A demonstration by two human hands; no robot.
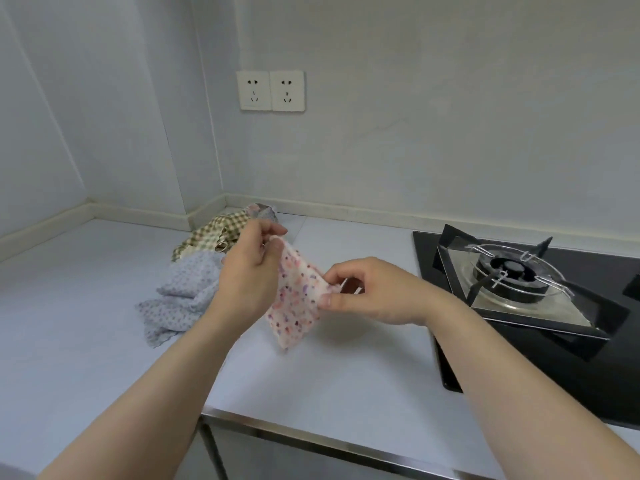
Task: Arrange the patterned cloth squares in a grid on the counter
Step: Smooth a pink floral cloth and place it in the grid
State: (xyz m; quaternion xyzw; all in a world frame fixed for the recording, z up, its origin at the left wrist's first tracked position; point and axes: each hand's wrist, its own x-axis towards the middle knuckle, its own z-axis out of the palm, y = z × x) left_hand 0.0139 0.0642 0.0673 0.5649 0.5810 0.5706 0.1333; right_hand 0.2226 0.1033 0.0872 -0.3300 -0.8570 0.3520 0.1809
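Note:
A pink cloth square with small red and purple dots (298,299) hangs above the counter (311,382), stretched between both hands. My left hand (249,268) pinches its upper corner. My right hand (370,292) pinches its right corner between thumb and fingers. Behind my left hand lies a loose heap: a pale blue dotted cloth (180,299), a green-and-cream checked cloth (211,233), and a small pinkish-blue cloth (261,211) at the back by the wall. My left forearm hides part of the blue cloth.
A black gas hob (540,327) with a metal burner grate (512,268) takes up the counter's right side. Two wall sockets (270,90) sit above the heap. The counter's metal front edge (311,434) runs below my arms; the counter bends left along the corner wall.

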